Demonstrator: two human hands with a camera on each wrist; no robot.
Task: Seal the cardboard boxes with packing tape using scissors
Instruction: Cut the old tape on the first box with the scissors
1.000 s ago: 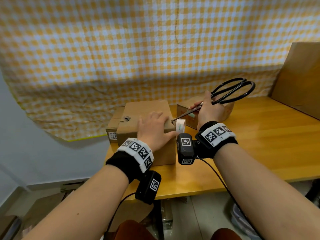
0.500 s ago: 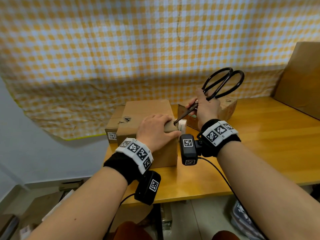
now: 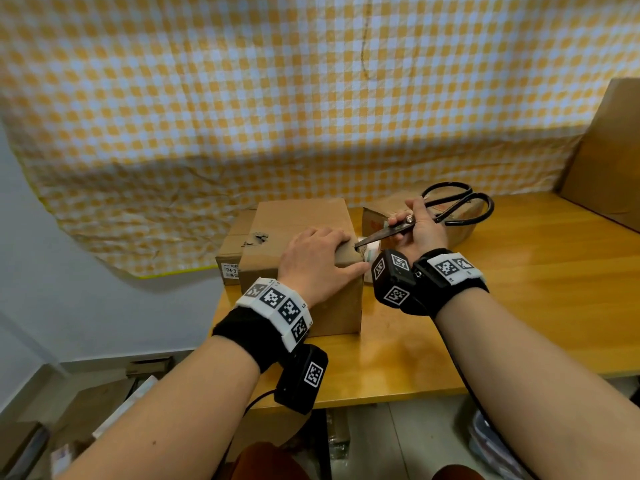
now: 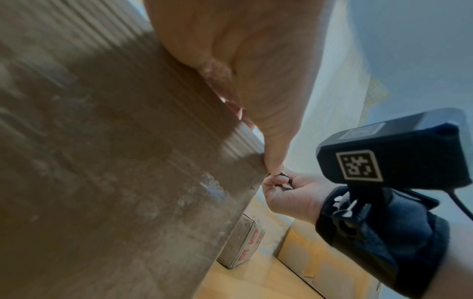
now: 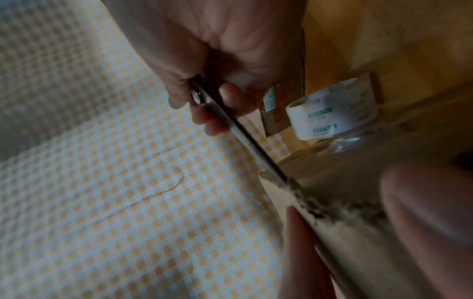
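A brown cardboard box (image 3: 301,233) (image 4: 102,161) stands on the wooden table (image 3: 502,306). My left hand (image 3: 315,258) (image 4: 245,50) lies on its top right corner, fingers on the top and thumb straight down the side edge. My right hand (image 3: 415,230) (image 5: 217,50) grips black scissors (image 3: 398,230) (image 5: 245,137) around the pivot, handles out to the right. The blades are together, and their tip touches the box's top right edge beside my left fingers. A roll of clear packing tape (image 5: 332,109) (image 3: 372,251) stands beside the box, mostly hidden in the head view.
A smaller labelled box (image 3: 232,247) sits behind the main one on the left. Another box with red print (image 3: 377,216) (image 4: 245,242) is behind my right hand. A large cardboard sheet (image 3: 609,157) leans at the far right. Yellow checked cloth (image 3: 311,98) hangs behind.
My right hand has dropped, swinging the scissor handles down and right to a flatter angle, with the tip still at the box edge. My left hand has stayed on the box.
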